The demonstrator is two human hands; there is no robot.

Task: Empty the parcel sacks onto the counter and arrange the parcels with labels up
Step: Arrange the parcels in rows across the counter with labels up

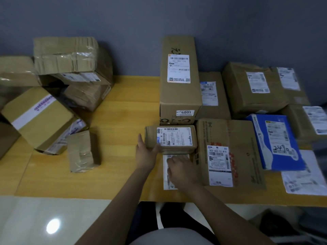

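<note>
A small taped cardboard parcel [174,138] lies label up on the wooden counter [123,106]. My left hand [146,152] is open against its left side, thumb on its front edge. My right hand [180,169] rests flat, fingers spread, on a flat white parcel [167,181] just in front of it. To the right lie labelled parcels: a tall box [179,80] marked 4001, a flat brown box [228,152], a blue parcel [276,142] and several brown boxes. On the left sits a loose heap of boxes [58,89], and a small taped box [82,151] stands alone.
A white flat mailer [304,175] lies at the counter's right front edge. A grey wall runs behind the counter. Pale glossy floor shows below the front edge, with a dark bag [277,225] at the lower right. Bare wood shows in the counter's middle.
</note>
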